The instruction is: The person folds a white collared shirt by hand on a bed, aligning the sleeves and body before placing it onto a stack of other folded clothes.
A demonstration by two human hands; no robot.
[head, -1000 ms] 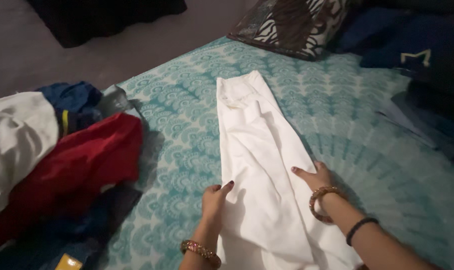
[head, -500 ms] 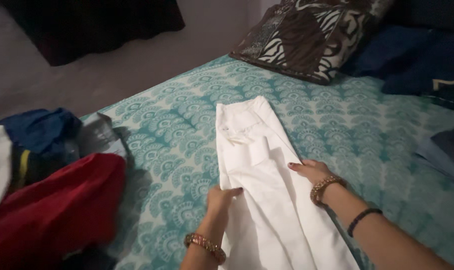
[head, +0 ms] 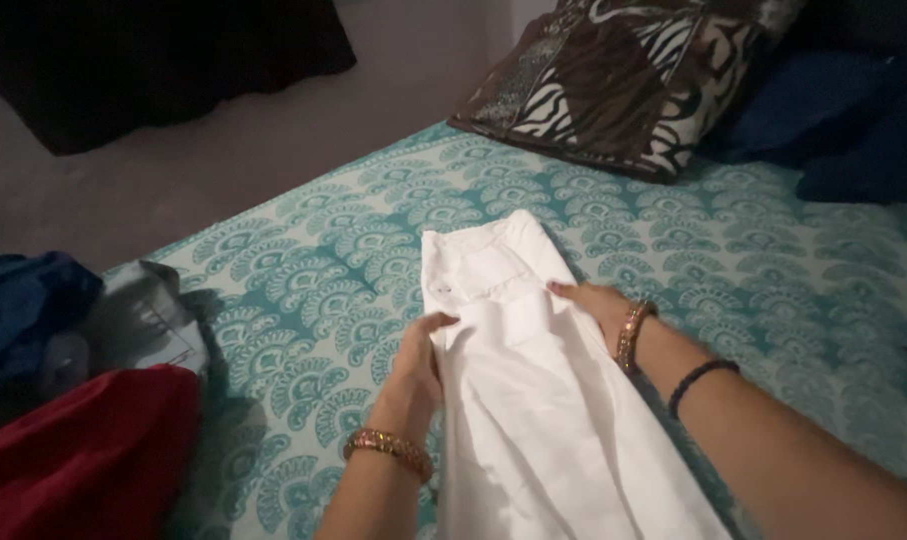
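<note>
On teal bedspread [head: 353,250]: white trousers [head: 533,400] folded lengthwise; left hand [head: 418,355], right hand [head: 593,305] flat, grip released.

Your arms are bare, no sleeves in view. Your left hand [head: 418,352] has a beaded gold-and-red bangle at the wrist. Your right hand [head: 595,304] has a similar bangle, plus a thin dark band further up the forearm (cord or elastic, can't tell).
</note>
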